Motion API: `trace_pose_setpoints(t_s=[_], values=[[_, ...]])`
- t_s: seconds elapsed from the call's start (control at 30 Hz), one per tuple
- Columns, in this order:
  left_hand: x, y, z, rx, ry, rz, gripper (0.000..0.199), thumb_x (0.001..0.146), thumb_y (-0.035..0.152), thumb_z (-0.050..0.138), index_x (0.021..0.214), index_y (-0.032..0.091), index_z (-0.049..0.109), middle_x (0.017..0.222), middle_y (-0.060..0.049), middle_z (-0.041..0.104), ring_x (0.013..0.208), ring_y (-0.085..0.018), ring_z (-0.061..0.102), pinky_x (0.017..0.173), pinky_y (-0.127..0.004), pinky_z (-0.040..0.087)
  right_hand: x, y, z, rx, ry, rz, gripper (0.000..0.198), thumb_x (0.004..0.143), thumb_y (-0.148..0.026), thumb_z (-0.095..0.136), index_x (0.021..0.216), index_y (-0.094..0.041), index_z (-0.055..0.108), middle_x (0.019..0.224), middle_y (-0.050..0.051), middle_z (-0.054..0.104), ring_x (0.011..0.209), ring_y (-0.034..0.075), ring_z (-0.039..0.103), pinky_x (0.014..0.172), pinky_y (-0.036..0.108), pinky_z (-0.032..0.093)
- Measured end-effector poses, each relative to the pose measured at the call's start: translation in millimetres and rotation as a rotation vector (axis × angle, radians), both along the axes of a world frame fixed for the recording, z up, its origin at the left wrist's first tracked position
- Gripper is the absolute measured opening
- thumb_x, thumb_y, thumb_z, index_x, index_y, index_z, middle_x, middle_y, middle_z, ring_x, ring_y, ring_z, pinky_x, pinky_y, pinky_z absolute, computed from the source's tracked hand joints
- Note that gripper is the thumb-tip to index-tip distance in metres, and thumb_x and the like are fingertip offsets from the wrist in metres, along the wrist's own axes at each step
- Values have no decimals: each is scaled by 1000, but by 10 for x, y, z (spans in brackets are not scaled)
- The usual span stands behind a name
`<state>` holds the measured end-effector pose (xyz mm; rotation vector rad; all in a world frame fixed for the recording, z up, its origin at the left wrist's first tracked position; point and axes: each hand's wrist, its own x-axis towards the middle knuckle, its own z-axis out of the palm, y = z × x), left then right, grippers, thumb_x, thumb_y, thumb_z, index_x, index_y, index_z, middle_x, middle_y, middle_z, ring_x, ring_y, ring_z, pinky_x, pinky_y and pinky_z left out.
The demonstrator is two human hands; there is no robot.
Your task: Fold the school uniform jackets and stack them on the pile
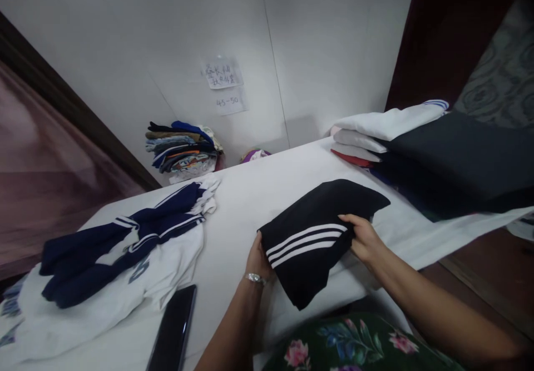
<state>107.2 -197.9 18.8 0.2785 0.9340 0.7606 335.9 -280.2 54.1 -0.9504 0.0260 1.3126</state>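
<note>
Pinched at the left edge by the left hand (256, 260), thumb on top and other fingers mostly hidden beneath. Gripped at the right by the right hand (367, 240), close to the ends of the three white stripes (306, 240). Look for the black garment (317, 209) there, stretched between the two hands over the near side of the white tabletop (240, 207). Cannot tell whether touching the tabletop at the lower corner or hanging just above it.

To handle it well, probably best to draw the hands gently apart, just enough to take out slack without pulling the cloth out of shape. Use the stripes as a guide: if straight and evenly spaced, likely lying true. Watch the lower point, drooping toward the body and apt to curl under; smooth it out with a palm if set down. Grip lightly, to avoid pressing in creases.

Work over the middle of the tabletop, between the navy and white clothes (100, 265) on the left and the dark clothes (467, 154) on the right. Mind the phone (172, 329) near the left forearm; avoid knocking it with an elbow.
</note>
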Motion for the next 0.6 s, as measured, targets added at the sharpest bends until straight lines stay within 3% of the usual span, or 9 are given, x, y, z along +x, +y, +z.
trace_pose_setpoints(t_s=[0.2, 0.37, 0.5, 0.6], values=[[-14, -19, -158, 145, 119, 62, 46, 94, 45, 38, 123, 13, 54, 108, -13, 68, 90, -21, 69, 82, -32, 54, 134, 272, 414, 120, -3, 32, 16, 71, -7, 53, 60, -14, 61, 52, 5, 61, 48, 15, 59, 56, 27, 57], [58, -67, -291, 256, 229, 147, 37, 93, 35, 46, 124, 16, 48, 110, -14, 66, 77, -18, 69, 70, -31, 56, 309, 573, 674, 216, -35, 13, 15, 70, -6, 51, 61, -15, 57, 52, 4, 60, 49, 14, 58, 59, 27, 57], [82, -113, -425, 427, 304, 113, 42, 85, 30, 60, 123, 18, 48, 109, -14, 66, 70, -18, 69, 61, -29, 56, 588, 1023, 926, 329, -93, -8, 15, 67, -3, 48, 62, -17, 53, 51, 1, 56, 53, 14, 57, 57, 26, 56], [58, -129, -491, 467, 332, 86, 44, 78, 28, 67, 118, 21, 53, 107, -12, 68, 69, -18, 69, 58, -27, 54, 933, 1500, 1254, 461, -180, -79, 18, 68, -2, 49, 59, -18, 47, 49, -2, 51, 54, 12, 55, 55, 23, 55]])
